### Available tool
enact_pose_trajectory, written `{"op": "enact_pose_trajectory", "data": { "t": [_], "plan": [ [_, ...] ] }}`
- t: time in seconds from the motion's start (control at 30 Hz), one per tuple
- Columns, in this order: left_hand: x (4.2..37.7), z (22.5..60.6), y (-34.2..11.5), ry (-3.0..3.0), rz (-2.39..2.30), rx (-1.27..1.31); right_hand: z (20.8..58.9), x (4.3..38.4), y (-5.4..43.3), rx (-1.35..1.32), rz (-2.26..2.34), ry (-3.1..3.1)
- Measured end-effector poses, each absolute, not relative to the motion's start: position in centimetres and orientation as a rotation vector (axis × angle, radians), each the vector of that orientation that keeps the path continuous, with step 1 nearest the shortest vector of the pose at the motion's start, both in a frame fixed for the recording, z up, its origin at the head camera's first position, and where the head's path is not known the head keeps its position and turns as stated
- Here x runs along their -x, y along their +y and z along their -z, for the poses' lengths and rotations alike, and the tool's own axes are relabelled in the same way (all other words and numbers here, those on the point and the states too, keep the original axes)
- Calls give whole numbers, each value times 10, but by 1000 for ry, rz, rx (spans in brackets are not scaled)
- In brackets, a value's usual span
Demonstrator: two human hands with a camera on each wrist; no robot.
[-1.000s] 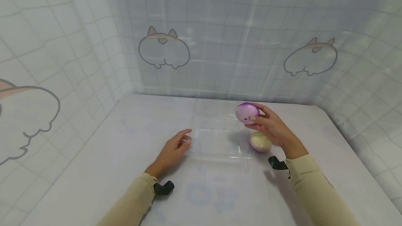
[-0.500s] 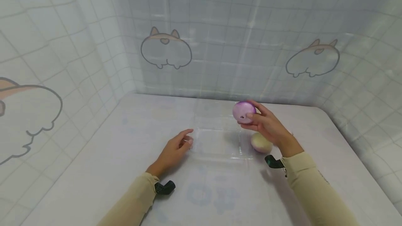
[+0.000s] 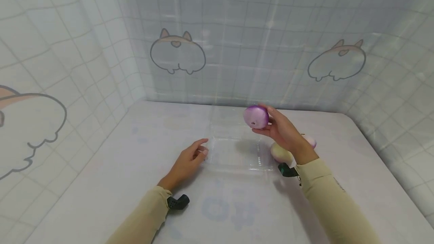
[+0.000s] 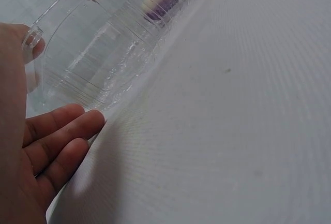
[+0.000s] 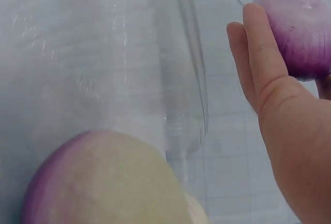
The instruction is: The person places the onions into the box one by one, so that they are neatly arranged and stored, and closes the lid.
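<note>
My right hand (image 3: 285,133) holds a round purple-and-white vegetable (image 3: 255,117), like a turnip or onion, above the far right part of a clear plastic clamshell box (image 3: 234,151). A dark stem scar shows on its pale side. On the table right of the box, below my right hand, lies a similar cream-and-purple vegetable (image 3: 280,153). My left hand (image 3: 186,163) rests at the box's left side, with relaxed fingers beside its wall; in the left wrist view some fingertips (image 4: 33,45) reach the clear rim. The lid stands folded back behind the base.
Partly behind the right wrist is a third purple-and-white vegetable (image 3: 310,141). White cloth with faint blue prints covers the table (image 3: 162,123). Grid-patterned curtains (image 3: 251,40) enclose the back and both sides.
My right hand has moved left and slightly up with the vegetable, over the box. The third vegetable has come into view behind the right wrist. My left hand stays in place.
</note>
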State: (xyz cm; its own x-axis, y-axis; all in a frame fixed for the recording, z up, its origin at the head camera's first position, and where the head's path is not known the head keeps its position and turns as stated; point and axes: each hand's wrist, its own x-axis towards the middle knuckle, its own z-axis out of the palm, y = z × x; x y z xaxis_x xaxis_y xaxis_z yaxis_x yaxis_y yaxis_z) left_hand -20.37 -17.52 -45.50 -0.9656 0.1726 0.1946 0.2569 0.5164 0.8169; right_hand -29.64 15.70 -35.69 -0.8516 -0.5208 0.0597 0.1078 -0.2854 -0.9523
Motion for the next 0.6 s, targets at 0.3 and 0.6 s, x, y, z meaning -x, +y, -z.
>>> {"op": "enact_pose_trajectory", "data": {
  "t": [0.3, 0.6],
  "plan": [
    [202, 456, -175, -2656, 1476, 358, 361, 299, 142, 451, 2130, 1680],
    [203, 455, -175, -2648, 1467, 373, 358, 300, 142, 463, 1994, 1830]
  ]
}}
